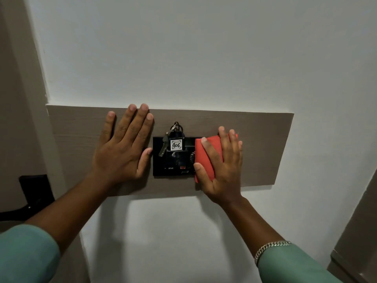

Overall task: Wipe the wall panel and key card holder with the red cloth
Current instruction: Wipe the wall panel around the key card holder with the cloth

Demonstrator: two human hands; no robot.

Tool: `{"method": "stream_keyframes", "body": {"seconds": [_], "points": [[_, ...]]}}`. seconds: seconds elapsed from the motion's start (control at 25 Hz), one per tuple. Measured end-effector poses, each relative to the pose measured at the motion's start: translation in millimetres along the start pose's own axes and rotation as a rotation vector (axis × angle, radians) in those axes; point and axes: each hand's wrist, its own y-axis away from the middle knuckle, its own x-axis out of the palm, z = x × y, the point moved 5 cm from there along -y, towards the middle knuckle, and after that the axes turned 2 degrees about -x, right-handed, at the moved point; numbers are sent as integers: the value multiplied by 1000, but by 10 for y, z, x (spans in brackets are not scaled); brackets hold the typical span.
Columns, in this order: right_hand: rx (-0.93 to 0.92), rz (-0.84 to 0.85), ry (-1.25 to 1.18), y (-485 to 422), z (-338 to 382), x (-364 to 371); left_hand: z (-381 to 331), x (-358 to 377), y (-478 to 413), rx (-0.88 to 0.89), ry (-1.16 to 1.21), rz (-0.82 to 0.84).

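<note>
A brown wood-grain wall panel (263,148) runs across a white wall. In its middle sits a black key card holder (175,162), with a key and a tag reading 406 (176,145) hanging in front of it. My right hand (222,166) presses a folded red cloth (208,154) flat against the holder's right end and the panel beside it. My left hand (122,148) lies flat on the panel, fingers spread, its thumb touching the holder's left edge. The holder's right end is hidden under the cloth.
A dark door handle and lock plate (35,193) sit at the lower left on a brown door surface. White wall (183,58) spreads above and below the panel. A brown frame edge (359,231) rises at the lower right.
</note>
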Motion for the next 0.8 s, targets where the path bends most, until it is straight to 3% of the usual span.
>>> {"method": "stream_keyframes", "body": {"seconds": [0.08,0.24,0.4,0.56,0.72,0.8], "points": [[46,-18,-25,-69,105,76,0,0,-2,-3,-9,-3],[-121,-9,6,-7,-5,18,-8,7,-10,-1,-12,-7],[96,-68,-26,-79,60,74,-13,12,-4,-6,-17,-12],[-167,-25,22,-66,30,48,-6,0,30,-70,-2,-6],[153,-100,9,-91,22,69,-35,6,38,-70,-11,-13],[79,-92,22,-172,151,108,-17,19,46,-67,-16,-19]]}}
